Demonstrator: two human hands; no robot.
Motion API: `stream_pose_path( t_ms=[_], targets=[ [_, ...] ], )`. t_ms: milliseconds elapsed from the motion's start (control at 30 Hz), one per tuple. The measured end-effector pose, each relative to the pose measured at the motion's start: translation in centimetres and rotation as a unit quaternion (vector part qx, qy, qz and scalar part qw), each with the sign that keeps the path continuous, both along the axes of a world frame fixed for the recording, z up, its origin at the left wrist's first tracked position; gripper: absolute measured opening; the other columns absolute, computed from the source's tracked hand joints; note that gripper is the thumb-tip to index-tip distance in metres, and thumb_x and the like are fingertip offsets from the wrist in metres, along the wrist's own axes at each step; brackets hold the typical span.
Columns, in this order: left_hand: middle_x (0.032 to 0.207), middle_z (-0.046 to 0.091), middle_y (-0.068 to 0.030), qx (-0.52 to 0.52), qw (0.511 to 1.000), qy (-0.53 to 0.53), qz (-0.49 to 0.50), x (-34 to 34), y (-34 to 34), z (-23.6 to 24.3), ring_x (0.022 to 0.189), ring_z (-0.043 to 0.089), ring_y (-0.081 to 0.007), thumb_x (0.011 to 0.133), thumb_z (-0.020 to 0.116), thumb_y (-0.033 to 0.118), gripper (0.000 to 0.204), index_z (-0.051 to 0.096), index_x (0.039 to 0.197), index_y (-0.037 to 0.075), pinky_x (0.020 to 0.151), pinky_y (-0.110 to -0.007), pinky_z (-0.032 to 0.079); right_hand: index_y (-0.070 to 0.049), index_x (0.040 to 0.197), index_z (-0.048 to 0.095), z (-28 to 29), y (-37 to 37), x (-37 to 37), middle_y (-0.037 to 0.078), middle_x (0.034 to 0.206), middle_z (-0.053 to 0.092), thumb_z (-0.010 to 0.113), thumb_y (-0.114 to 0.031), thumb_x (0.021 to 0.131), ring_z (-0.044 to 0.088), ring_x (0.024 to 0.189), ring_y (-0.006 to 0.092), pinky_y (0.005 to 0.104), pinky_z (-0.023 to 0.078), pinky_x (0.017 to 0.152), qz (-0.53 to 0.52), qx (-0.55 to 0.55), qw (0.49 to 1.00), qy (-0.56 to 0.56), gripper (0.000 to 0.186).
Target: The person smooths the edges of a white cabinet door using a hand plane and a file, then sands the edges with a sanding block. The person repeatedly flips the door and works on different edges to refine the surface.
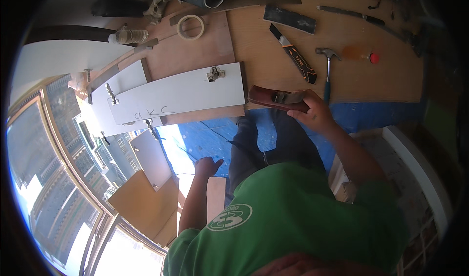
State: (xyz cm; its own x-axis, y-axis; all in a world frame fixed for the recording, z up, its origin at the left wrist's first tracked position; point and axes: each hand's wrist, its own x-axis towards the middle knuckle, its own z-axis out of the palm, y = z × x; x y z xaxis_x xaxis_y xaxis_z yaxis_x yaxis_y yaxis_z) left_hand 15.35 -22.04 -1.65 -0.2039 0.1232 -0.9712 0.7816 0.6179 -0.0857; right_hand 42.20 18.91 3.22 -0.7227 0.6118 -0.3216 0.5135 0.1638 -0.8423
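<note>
My right hand (315, 115) is closed round the rear end of a reddish-brown wooden hand plane (262, 96), held above the near edge of the workbench (391, 83). Its dark blade and wedge stick up from the body. Beside the plane's front end lies a white cabinet door (181, 91) with a metal hinge (214, 74) and handwritten marks. My left hand (207, 166) hangs low on the left over the blue floor sheet, thumb held apart, with nothing visible in it. A second white panel (128, 78) with hinges lies partly under the door.
A claw hammer (328, 71), utility knife (295, 56), dark flat block (289, 19) and tape roll (190, 27) lie on the bench. A bottle with a red cap (373, 58) is farther right. Boards (146, 200) lean by the windows on the left; a white-edged frame (415, 173) stands right.
</note>
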Motion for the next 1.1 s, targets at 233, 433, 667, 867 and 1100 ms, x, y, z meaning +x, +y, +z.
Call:
stream_pose_path(
  t_ms=[233,433,667,867,1100],
  targets=[
    [0.098,0.072,-0.0211,0.296,0.927,-0.009,0.232,4.1,1.3,-4.8,0.091,0.073,-0.0377,0.095,0.066,0.025,0.028,0.07,0.116,0.007,0.083,-0.042,0.058,-0.001,0.1,0.066,-2.1,2.4,-1.1,0.008,0.079,0.068,0.06,-0.058,0.103,0.065,0.06,0.0168,0.0321,0.052,0.055,-0.16,-0.376,0.913,-0.005,0.057],
    [0.115,0.075,-0.0183,0.291,0.888,-0.011,0.355,5.6,0.0,-4.2,0.104,0.074,-0.034,0.093,0.069,0.024,0.037,0.071,0.124,0.004,0.091,-0.041,0.057,-0.001,0.106,0.068,-3.1,9.9,-4.2,0.009,0.086,0.071,0.074,-0.042,0.098,0.069,0.071,0.0162,0.0299,0.053,0.061,-0.111,-0.222,0.968,0.036,0.042],
    [0.109,0.077,-0.0177,0.261,0.89,0.042,0.372,7.9,-4.0,-4.7,0.105,0.073,-0.038,0.093,0.068,0.025,0.036,0.071,0.123,0.005,0.092,-0.045,0.057,-0.008,0.119,0.07,-6.8,15.8,-10.5,0.015,0.114,0.072,0.082,-0.031,0.088,0.068,0.105,0.0372,0.0438,0.053,0.092,0.057,0.162,0.982,0.079,0.04],
    [0.093,0.078,-0.014,0.279,0.877,0.015,0.39,9.7,-2.5,-3.5,0.095,0.075,-0.0345,0.096,0.062,0.019,0.031,0.069,0.124,0.008,0.085,-0.044,0.058,-0.011,0.127,0.066,-10.8,15.5,-18.4,0.011,0.128,0.066,0.083,-0.032,0.085,0.059,0.118,0.0367,0.0497,0.048,0.102,0.064,0.405,0.911,0.043,0.05],
    [0.082,0.073,-0.0118,0.227,0.859,0.038,0.457,12.8,-1.9,-2.0,0.081,0.074,-0.0223,0.099,0.067,0.032,0.039,0.068,0.128,0.007,0.079,-0.037,0.057,-0.014,0.13,0.065,-14.2,16.8,-21.2,0.007,0.127,0.064,0.083,-0.04,0.083,0.058,0.118,0.0338,0.0513,0.048,0.101,0.08,0.398,0.911,0.075,0.057]
  ],
)
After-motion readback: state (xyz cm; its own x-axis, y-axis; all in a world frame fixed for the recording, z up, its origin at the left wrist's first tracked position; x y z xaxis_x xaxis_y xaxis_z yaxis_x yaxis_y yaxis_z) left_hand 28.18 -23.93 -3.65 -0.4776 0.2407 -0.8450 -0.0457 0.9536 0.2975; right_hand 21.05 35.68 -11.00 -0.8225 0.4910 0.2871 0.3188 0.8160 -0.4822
